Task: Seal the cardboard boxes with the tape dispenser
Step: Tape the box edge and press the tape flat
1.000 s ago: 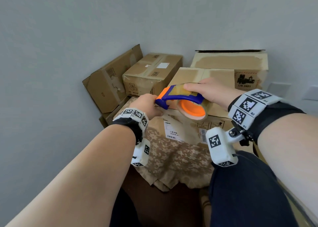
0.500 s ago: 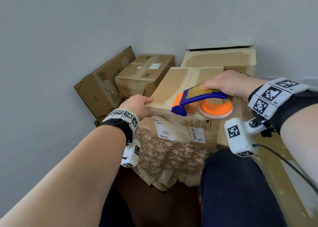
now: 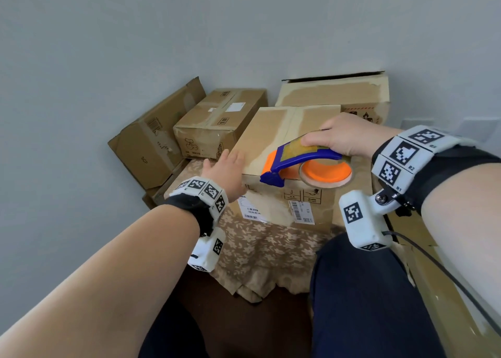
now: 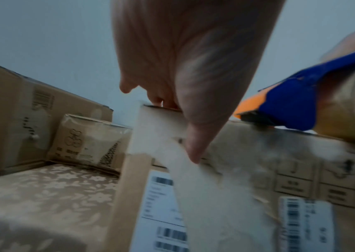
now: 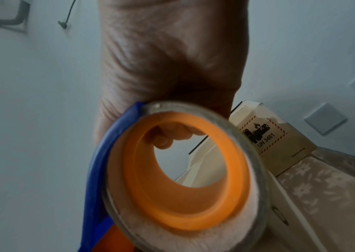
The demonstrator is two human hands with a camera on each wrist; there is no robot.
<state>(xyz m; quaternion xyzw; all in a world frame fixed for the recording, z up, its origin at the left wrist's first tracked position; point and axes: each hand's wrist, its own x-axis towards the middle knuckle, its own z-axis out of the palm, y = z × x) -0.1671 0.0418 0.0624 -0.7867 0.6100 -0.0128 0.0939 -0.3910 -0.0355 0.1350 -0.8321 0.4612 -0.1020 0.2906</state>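
Four cardboard boxes in view, catalogued near to far.

Item 1: near box [image 3: 273, 138], standing on the cloth-covered bench [image 3: 260, 249], shipping labels on its near face, a pale strip of old tape down the middle of its top. This is the box in hand.

Item 2: tape dispenser [image 3: 303, 162], blue frame, orange hub and orange nose, roll of clear tape mounted. It lies low over the near right part of the box top, nose pointing left toward the near edge; whether the nose touches the cardboard cannot be told.

Item 3: right hand [image 3: 344, 138], grip closed over the top of the dispenser frame, fingertips curled in behind the roll as the right wrist view shows.

Item 4: left hand [image 3: 230, 168], fingers straight and laid on the near left corner of the box, thumb down the near face, holding nothing, steadying only.

Items 5–7: sealed box [image 3: 219, 121] far left of centre; collapsed box [image 3: 151, 138] leaning at far left; large box [image 3: 336, 92] at far right, top slightly open.

Handling note, as judgement: bring the nose over the centre seam, press the tape end onto the near face first, then draw straight toward the far edge, keeping firm downward pressure. The left hand should brace the box and stay clear of the tape path and cutter.
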